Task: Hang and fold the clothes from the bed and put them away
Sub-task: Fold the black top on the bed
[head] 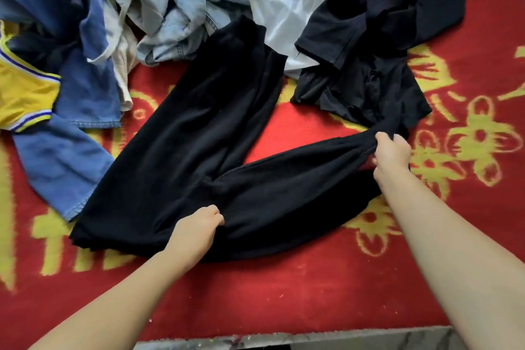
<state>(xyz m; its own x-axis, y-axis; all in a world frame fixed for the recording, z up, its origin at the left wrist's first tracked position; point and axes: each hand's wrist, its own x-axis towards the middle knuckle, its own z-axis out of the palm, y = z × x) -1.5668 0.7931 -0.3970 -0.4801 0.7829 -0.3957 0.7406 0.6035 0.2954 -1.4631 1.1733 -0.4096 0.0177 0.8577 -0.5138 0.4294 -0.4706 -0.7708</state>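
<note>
Red bedding with yellow flower patterns [284, 293] carries nearly all the work yet to do, since a tangled heap of clothes [147, 8] (blues, greys, a white sheet-like piece, a yellow jersey) lies unfolded along the far side and nothing folded or hung is in view. Black trousers [181, 136] lie spread near the front edge, matte, soft and limp, legs splayed in a V; the left hand [196, 227] pinches cloth near the crotch, while the right hand [393, 153] grips one leg's bunched hem.

Trousers [199, 133] on bed [284, 293] — clothes pile [170, 8] behind.
</note>
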